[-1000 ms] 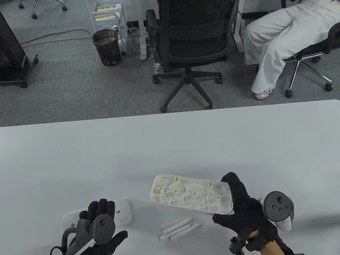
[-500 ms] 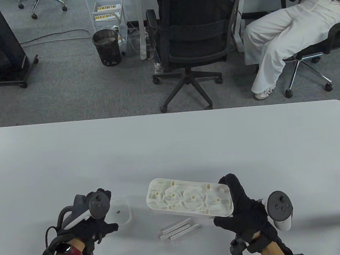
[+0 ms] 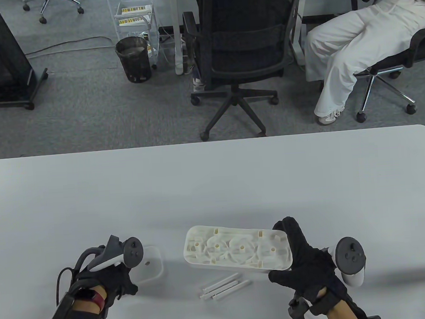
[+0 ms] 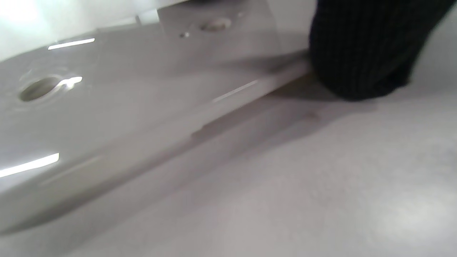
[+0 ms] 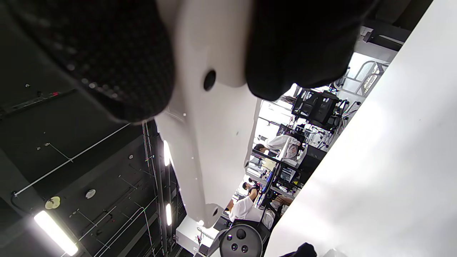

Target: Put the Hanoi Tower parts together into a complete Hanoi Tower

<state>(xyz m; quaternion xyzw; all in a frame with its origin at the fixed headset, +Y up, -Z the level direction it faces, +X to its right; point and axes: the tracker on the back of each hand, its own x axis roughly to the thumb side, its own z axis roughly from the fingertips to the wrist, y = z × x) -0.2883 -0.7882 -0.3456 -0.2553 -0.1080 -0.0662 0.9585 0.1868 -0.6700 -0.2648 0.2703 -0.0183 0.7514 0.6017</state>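
Observation:
A white Hanoi base shell (image 3: 236, 247) faces up with its ribbed inside showing. My right hand (image 3: 296, 259) grips its right end and holds it just above the table. In the right wrist view the shell (image 5: 214, 142) runs between my gloved fingers (image 5: 107, 53). A flat white plate (image 3: 152, 264) with holes lies to the left. My left hand (image 3: 111, 279) covers its left part, fingers curled down on it. In the left wrist view one fingertip (image 4: 357, 53) touches the plate's (image 4: 125, 107) edge, which stands slightly off the table. Three white pegs (image 3: 225, 288) lie together between my hands.
The grey table (image 3: 214, 188) reaches its far edge at mid-frame. Beyond it stand a black office chair (image 3: 238, 55) and a bin (image 3: 133, 59), and a seated person in white (image 3: 354, 47) is at the far right.
My left hand has rolled onto its side and slid left along the plate, its fingers curling onto it. My right hand has levelled the base shell and brought it slightly left.

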